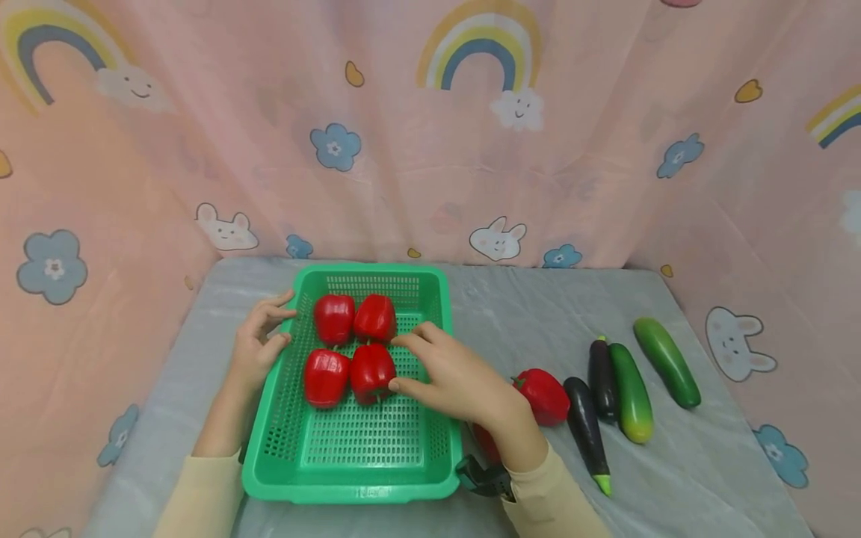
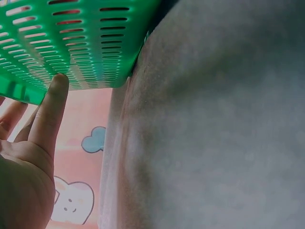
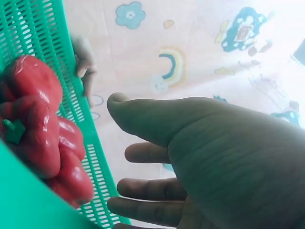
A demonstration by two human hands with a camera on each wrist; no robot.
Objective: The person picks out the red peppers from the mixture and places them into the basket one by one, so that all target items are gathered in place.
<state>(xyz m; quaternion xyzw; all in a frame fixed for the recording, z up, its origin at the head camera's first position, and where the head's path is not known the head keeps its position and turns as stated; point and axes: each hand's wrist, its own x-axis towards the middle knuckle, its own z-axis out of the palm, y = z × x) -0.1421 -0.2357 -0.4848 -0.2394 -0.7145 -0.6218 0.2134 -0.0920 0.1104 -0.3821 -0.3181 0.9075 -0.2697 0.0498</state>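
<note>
I see the left hand [image 1: 258, 340] with its fingers apart and thumb against the left wall of the green basket [image 1: 363, 493], which reaches almost to the back edge of the tabletop [image 1: 518, 314]. Four red peppers [image 1: 327, 379] sit inside, two by two. I have the right hand [image 1: 457, 373] over the right rim, fingers spread near one pepper (contact, I can't tell). A loose pepper [image 1: 543, 397], two eggplants [image 1: 588, 430] and two cucumbers [image 1: 631, 392] lie toward the right edge.
</note>
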